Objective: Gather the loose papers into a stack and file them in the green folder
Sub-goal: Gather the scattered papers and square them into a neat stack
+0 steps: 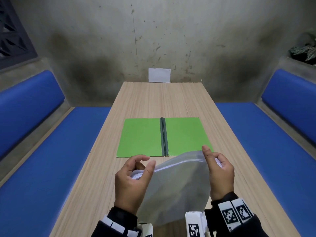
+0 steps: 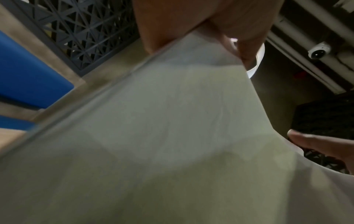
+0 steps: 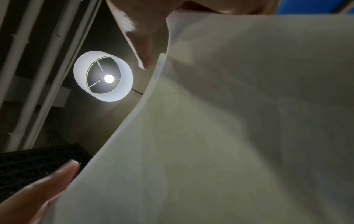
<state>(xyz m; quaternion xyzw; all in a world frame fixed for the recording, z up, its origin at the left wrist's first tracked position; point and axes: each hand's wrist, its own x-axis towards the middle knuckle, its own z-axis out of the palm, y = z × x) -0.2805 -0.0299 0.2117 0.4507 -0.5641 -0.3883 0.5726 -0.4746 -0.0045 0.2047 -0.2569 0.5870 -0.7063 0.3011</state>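
Nearest, above the desk's (image 1: 95, 177) near end, both hands hold a stack of papers (image 1: 177, 183) upright and bowed: the left hand (image 1: 131, 182) pinches its left edge, the right hand (image 1: 220, 173) grips the right edge; motion blur smears the sheets, and their lower edge is cut off behind the wrist cameras. Beyond, the green folder (image 1: 142, 135) lies open flat mid-desk, its near-right corner hidden by the stack. A white card (image 1: 159, 75) stands at the far edge

green folder (image 1: 142, 135) | white papers (image 1: 177, 182) | blue benches (image 1: 51, 159) | wood-grain table (image 1: 162, 100)
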